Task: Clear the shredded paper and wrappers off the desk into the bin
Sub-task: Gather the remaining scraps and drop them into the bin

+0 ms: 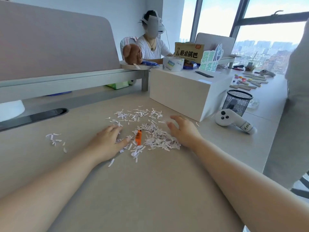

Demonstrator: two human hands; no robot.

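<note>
Both hands lie open (fingers spread): left hand [107, 139] and right hand [183, 129] flank white shredded paper strips [157, 138] and a small orange wrapper [138, 137] on the beige tabletop [142, 190].

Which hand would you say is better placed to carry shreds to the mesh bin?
Right: the right hand sits beside the biggest shredded paper heap, and the mesh bin stands on its side.

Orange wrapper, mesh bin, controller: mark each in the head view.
Orange wrapper [138, 138]: head view, middle of its orange body.
Mesh bin [236, 104]: head view, front mesh wall.
Controller [234, 122]: head view, middle, where head meets handle.
</note>
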